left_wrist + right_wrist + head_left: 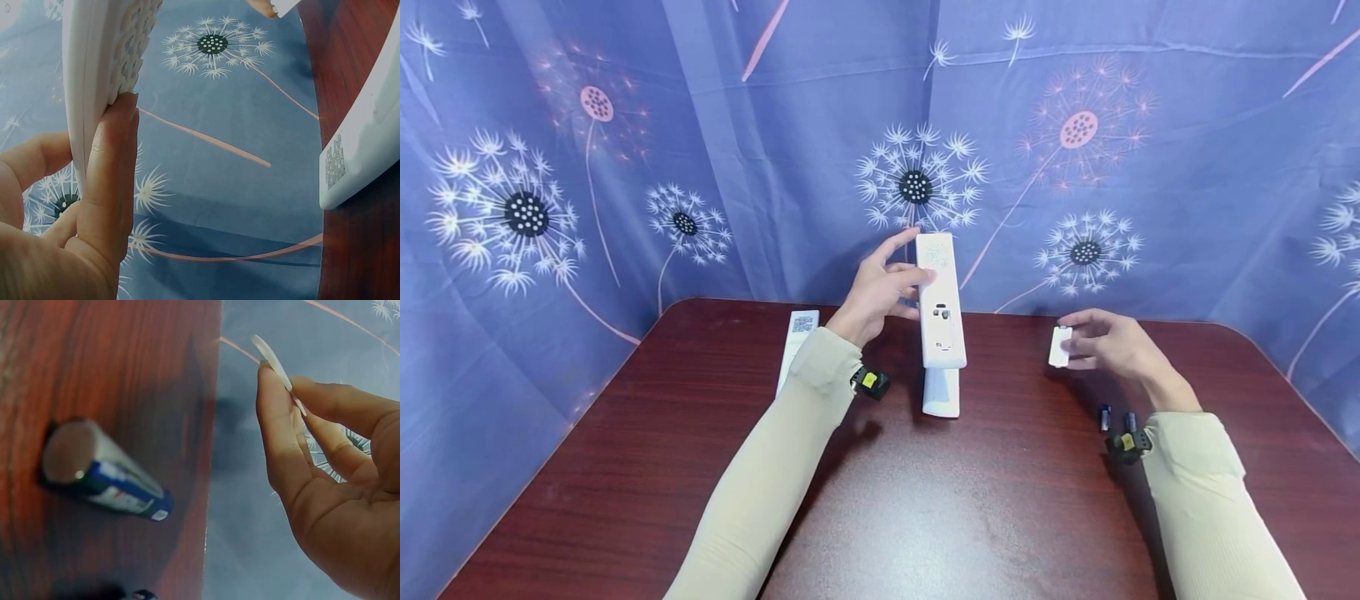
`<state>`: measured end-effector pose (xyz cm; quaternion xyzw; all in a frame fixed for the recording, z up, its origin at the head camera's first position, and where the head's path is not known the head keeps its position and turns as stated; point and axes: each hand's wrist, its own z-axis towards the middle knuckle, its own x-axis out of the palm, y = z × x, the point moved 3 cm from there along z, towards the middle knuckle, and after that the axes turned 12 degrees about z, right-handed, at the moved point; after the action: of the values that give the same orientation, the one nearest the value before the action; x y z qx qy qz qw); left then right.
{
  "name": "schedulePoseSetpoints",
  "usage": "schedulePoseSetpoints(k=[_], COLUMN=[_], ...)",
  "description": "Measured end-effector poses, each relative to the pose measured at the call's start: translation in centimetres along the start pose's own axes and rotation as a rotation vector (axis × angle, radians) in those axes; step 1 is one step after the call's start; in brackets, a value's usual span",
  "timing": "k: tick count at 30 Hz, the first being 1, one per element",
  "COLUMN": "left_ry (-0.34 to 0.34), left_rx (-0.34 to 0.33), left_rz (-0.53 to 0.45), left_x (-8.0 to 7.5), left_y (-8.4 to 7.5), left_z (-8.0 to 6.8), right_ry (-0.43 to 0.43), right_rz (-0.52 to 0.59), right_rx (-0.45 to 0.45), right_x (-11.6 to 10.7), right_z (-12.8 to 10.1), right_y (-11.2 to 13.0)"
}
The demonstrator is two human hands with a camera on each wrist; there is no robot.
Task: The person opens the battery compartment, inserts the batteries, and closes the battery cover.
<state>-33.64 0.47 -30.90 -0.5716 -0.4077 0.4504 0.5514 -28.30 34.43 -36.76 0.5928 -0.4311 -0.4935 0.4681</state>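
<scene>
My left hand (pixel 880 292) grips a white remote control (pixel 936 283) above the table, its back facing me and its battery compartment uncovered. Buttons on its other side show in the left wrist view, with fingers pressed against them. Over the right part of the table, my right hand (pixel 1116 346) pinches a small white battery cover (pixel 1060 347) between thumb and fingers; the right wrist view shows the cover (pixel 273 362) edge-on. Two blue batteries (pixel 1105 417) are on the table near my right wrist, one appearing large in the right wrist view.
Another white remote (pixel 797 342) with a printed code lies left of my left hand, partly hidden by the forearm. A white object (pixel 942 392) stands on the dark wooden table (pixel 1000 500) below the held remote. Behind the table hangs a blue dandelion-patterned cloth (pixel 805 150).
</scene>
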Motion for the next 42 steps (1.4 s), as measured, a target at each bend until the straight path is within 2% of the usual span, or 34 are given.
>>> schedulePoseSetpoints(k=[14,22,42], left_ry=[0.005,0.013,0.033], left_rx=[-0.006,-0.001,-0.015], left_rz=[0.009,-0.015,-0.003], left_x=[-0.1,-0.1,0.1], left_y=[0.1,0.0,0.0], left_z=[-0.1,0.0,0.0], right_ry=[0.016,0.003,-0.022], right_rz=[-0.061,-0.053,-0.158], right_rx=[0.131,0.145,0.130], right_x=[0.2,0.2,0.3], right_z=[0.4,0.6,0.8], right_y=[-1.2,-1.8,-2.0])
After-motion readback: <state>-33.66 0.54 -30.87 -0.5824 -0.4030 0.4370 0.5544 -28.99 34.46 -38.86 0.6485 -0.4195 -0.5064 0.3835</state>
